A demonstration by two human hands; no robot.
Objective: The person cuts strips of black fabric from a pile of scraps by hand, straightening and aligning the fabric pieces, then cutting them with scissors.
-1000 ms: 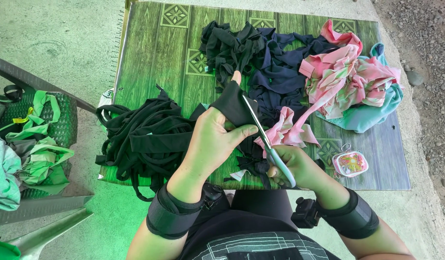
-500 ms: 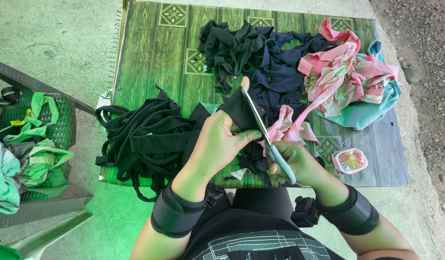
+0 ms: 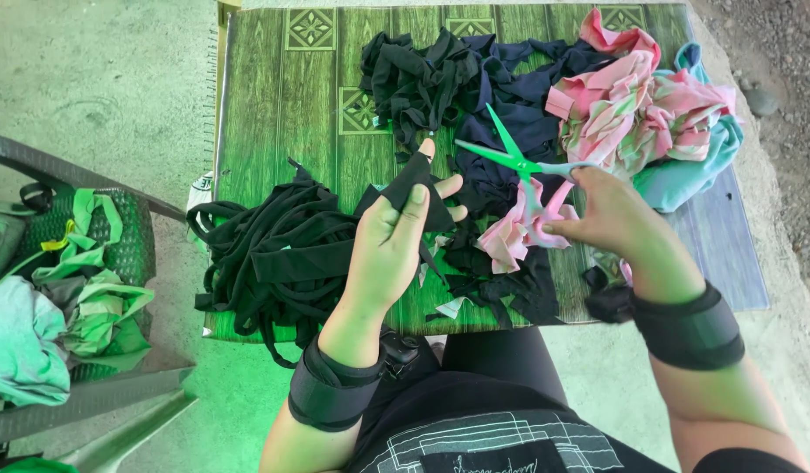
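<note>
Head view, landmark: green wood-patterned surface (image 3: 274, 114)
Left hand (image 3: 392, 241): fingers closed on a black fabric piece (image 3: 414, 188), above surface centre
Right hand (image 3: 602, 215): grips scissors (image 3: 510, 158), blades apart, over navy cloth (image 3: 519, 123)
Black strips (image 3: 274, 254): surface's near-left edge
Pink cloth (image 3: 633, 96): far-right

Matt black cloth strips (image 3: 278, 254) lie on a glossy wood-grain mat (image 3: 274, 105); scissors (image 3: 519, 162) show smooth green blades and plastic handles.
</note>
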